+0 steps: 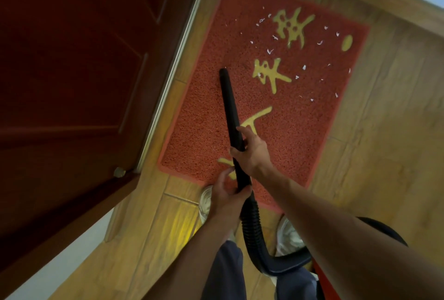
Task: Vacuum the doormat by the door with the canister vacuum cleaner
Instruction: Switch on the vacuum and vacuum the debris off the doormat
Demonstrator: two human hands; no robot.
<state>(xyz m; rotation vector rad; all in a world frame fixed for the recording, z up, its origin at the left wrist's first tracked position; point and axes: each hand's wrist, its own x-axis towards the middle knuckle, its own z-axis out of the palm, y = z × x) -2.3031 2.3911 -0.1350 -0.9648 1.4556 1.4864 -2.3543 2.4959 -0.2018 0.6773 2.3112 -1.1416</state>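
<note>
Two hands work one black tube (228, 102), set apart along it. The right hand (252, 155) wraps round it higher up, with one finger lying forward along it. The left hand (225, 194) grips the lower end, where the ribbed hose (251, 225) joins and curls off toward five o'clock. This split grip probably lets the upper hand aim while the lower hand carries the weight and the pull of the hose.

From the hands the tube slants toward twelve o'clock, and its open tip lies over the middle of the red doormat (204, 119); whether it touches the pile I cannot tell. The mat sits on the wood-look floor (384, 131), one long edge running beside the threshold of the dark door (72, 59) at nine o'clock.

White paper scraps (270, 51) dot the mat from one to three o'clock of the tip, so most of the cleaning seems not yet done, and the tip would need to swing that way.

Yellow Chinese characters (271, 75) run down the mat. They are blurred; one resembles 来, and I would not vouch for the rest. No brand shows on the tube or hose.
</note>
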